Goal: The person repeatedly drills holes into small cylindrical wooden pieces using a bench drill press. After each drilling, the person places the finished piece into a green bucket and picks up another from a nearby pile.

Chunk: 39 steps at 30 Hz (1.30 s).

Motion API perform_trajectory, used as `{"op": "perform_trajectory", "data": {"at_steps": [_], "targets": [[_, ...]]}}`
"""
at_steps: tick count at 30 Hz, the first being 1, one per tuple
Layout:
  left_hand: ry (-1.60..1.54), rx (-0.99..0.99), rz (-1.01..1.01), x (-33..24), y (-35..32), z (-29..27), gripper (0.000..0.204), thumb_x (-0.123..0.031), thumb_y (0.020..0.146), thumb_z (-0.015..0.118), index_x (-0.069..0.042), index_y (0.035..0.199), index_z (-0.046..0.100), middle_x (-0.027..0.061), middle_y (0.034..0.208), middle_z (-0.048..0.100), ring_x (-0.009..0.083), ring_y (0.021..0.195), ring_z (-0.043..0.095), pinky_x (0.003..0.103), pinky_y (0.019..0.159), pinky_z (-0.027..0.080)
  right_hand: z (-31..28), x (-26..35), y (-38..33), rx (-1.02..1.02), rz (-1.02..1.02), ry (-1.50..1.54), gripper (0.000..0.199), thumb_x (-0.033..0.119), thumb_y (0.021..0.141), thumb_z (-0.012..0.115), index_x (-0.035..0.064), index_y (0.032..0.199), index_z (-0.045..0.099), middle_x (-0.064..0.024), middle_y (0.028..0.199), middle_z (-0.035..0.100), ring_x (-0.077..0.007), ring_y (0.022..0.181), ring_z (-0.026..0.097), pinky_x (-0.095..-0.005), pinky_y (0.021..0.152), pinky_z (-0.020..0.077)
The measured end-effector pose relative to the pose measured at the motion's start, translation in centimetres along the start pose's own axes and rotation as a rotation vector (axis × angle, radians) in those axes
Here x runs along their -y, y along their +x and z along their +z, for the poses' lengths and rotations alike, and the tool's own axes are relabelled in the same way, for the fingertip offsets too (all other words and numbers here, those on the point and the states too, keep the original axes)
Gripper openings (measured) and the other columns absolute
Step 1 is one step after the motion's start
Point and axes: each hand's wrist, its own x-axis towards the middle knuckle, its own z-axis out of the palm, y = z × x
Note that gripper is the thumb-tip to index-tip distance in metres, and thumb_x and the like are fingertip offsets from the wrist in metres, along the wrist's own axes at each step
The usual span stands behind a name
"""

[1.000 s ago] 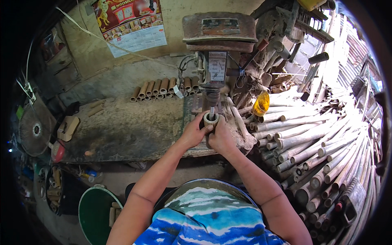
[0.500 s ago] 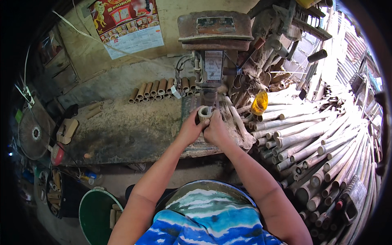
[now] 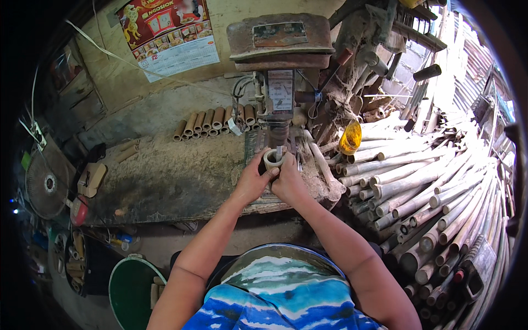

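A short, pale bamboo tube [image 3: 269,164] stands roughly upright between my hands, its open mouth facing up. My left hand [image 3: 252,180] is closed round its left side, with the thumb across the near wall. On the other side my right hand [image 3: 289,179] grips the tube, its fingers curled. Above it hangs the rusty drill press [image 3: 280,45]; its metal bit [image 3: 279,152] reaches down at the tube's mouth. How deep the bit sits inside cannot be made out.
Cut bamboo tubes [image 3: 208,122] are stacked along the wall on the dusty workbench [image 3: 181,176]. Long bamboo poles [image 3: 407,181] pile up at the right, beside a yellow container [image 3: 350,138]. A fan [image 3: 49,183] stands at left; a green bucket [image 3: 118,291] holding tubes is near my left arm.
The tube and both hands have come slightly down and toward me, leaving more of the bit visible above the tube's mouth. Both hands keep their grip. The whole view has shifted a little.
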Motion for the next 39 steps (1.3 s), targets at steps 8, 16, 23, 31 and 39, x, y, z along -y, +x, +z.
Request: {"op": "perform_trajectory", "data": {"at_steps": [8,16,23,31,39], "targets": [[-0.060,0.134,0.005,-1.4,1.6,1.8,0.066,-0.015,0.092,0.077,-0.004,0.149,0.045,0.0140,0.136,0.063,0.0221,0.123,0.060,0.036,0.106,0.045,-3.2,0.3,-0.8,-0.023,0.047,0.130,0.044,0.003,0.084,0.057,-0.0023,0.126,0.044,-0.0311,0.119,0.059,-0.0511,0.114,0.057,-0.0524,0.095,0.0468],[-0.141,0.059,0.007,-0.4,0.3,-0.6,0.066,-0.006,0.089,0.077,-0.006,0.147,0.048,0.0123,0.137,0.062,0.0197,0.126,0.057,0.035,0.108,0.044,-0.6,1.3,-0.4,0.002,-0.053,0.174,0.050,-0.002,0.082,0.055,-0.0030,0.130,0.041,-0.0345,0.121,0.056,-0.0533,0.112,0.056,-0.0546,0.097,0.0455],[-0.183,0.045,0.025,-0.6,2.9,-0.7,0.069,-0.009,0.089,0.078,-0.003,0.148,0.044,0.0115,0.135,0.062,0.0206,0.124,0.058,0.036,0.107,0.046,-1.1,1.2,2.2,0.032,0.026,0.092,0.038,0.001,0.082,0.055,-0.0058,0.116,0.040,-0.0322,0.104,0.060,-0.0524,0.106,0.059,-0.0529,0.093,0.0468],[-0.011,-0.075,0.021,-1.2,3.1,3.3,0.063,-0.008,0.092,0.075,0.002,0.146,0.044,0.0145,0.131,0.064,0.0210,0.119,0.061,0.036,0.103,0.048,-3.2,1.0,1.1,-0.104,-0.138,0.100,0.048,0.005,0.086,0.061,-0.0011,0.130,0.042,-0.0304,0.114,0.064,-0.0503,0.111,0.062,-0.0517,0.092,0.0493],[-0.062,-0.074,0.039,-1.9,-0.4,0.2,0.066,-0.018,0.088,0.079,-0.006,0.146,0.049,0.0178,0.136,0.063,0.0310,0.126,0.061,0.039,0.105,0.047,-0.9,2.8,-1.0,-0.071,-0.153,0.135,0.050,0.001,0.084,0.060,-0.0016,0.131,0.044,-0.0290,0.116,0.061,-0.0473,0.112,0.060,-0.0484,0.094,0.0482]]}}
